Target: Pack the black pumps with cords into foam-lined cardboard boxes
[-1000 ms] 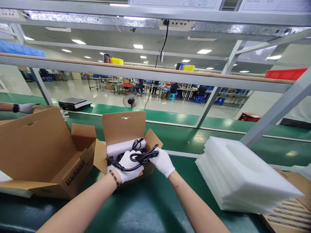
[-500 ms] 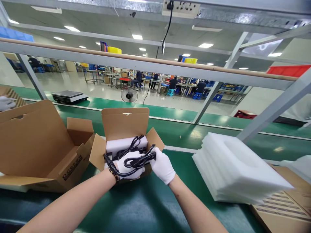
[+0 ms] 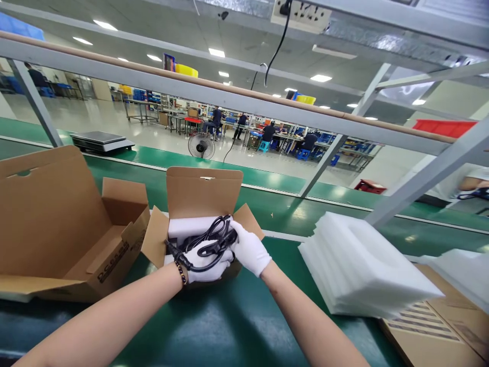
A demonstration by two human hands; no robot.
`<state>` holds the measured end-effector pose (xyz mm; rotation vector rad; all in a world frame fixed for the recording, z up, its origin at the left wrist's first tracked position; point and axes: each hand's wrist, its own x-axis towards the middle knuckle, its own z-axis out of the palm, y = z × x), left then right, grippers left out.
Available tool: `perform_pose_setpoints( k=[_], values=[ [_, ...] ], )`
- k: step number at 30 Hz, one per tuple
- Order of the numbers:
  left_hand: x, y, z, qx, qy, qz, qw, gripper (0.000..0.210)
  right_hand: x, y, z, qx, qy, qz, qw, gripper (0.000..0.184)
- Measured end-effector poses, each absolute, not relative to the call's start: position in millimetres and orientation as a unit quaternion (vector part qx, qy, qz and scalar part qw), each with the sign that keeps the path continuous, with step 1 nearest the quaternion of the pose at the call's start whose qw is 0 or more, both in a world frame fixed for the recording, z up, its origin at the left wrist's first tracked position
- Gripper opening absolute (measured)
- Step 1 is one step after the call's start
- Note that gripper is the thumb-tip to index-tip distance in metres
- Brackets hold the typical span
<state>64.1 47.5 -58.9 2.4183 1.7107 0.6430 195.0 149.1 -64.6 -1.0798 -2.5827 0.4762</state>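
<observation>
The black cable (image 3: 208,243) lies bunched over the white foam (image 3: 187,227) inside the small box (image 3: 204,196), both gloved hands closed on it: the left hand (image 3: 206,265) under the loops, the right hand (image 3: 248,250) pinching the plug end. It looks nearly packed, with the lid flap up and unclosed. Against the earlier frames, the bundle sits lower in the box and the right hand has moved closer to the left one.

Two open cardboard boxes (image 3: 72,229), one black cable (image 3: 208,244), two gloved hands (image 3: 248,250)
</observation>
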Motion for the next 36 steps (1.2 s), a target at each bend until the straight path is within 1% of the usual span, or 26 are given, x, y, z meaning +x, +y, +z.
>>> perform_pose_setpoints(
  k=[2, 4, 8, 10, 13, 16, 19, 20, 22, 25, 27, 29, 31, 32, 36],
  values=[
    [64, 50, -62, 0.813, 0.553, 0.177, 0.042, 0.022, 187, 156, -63, -0.346, -0.904, 0.214, 0.13, 0.06],
    [63, 52, -65, 0.824, 0.542, 0.163, 0.041, 0.023, 184, 161, -62, -0.34, -0.913, 0.206, 0.093, 0.062],
    [60, 54, -70, 0.826, 0.536, 0.171, 0.015, 0.026, 181, 165, -55, -0.325, -0.945, 0.031, -0.019, 0.051],
    [58, 54, -70, 0.84, 0.513, 0.177, -0.002, 0.03, 178, 166, -51, -0.321, -0.944, -0.01, -0.068, 0.047],
    [57, 52, -68, 0.85, 0.496, 0.175, -0.011, 0.036, 168, 172, -46, -0.328, -0.936, 0.006, -0.125, 0.042],
    [60, 48, -64, 0.834, 0.527, 0.162, -0.003, 0.03, 160, 182, -42, -0.315, -0.929, 0.039, -0.188, 0.033],
    [64, 45, -63, 0.793, 0.588, 0.159, 0.002, 0.025, 163, 186, -42, -0.285, -0.934, 0.065, -0.205, 0.039],
    [64, 44, -64, 0.784, 0.599, 0.163, -0.003, 0.025, 166, 184, -43, -0.285, -0.936, 0.068, -0.197, 0.041],
    [64, 46, -69, 0.793, 0.585, 0.168, -0.02, 0.025, 177, 175, -49, -0.322, -0.934, 0.054, -0.145, 0.042],
    [61, 49, -78, 0.833, 0.528, 0.165, -0.025, 0.024, 200, 156, -67, -0.369, -0.929, -0.011, -0.015, 0.026],
    [59, 52, -82, 0.841, 0.517, 0.157, -0.012, 0.023, 215, 146, -77, -0.306, -0.949, -0.028, 0.068, 0.023],
    [59, 53, -83, 0.837, 0.529, 0.14, -0.003, 0.021, 228, 142, -81, -0.183, -0.975, 0.014, 0.129, 0.022],
    [60, 54, -82, 0.837, 0.532, 0.125, 0.001, 0.02, 236, 142, -79, -0.092, -0.981, 0.071, 0.153, 0.016],
    [60, 54, -80, 0.837, 0.533, 0.122, 0.003, 0.019, 238, 143, -77, -0.075, -0.982, 0.087, 0.149, 0.015],
    [63, 57, -77, 0.831, 0.543, 0.123, 0.007, 0.016, 239, 146, -73, -0.081, -0.989, 0.063, 0.11, 0.021]
  ],
)
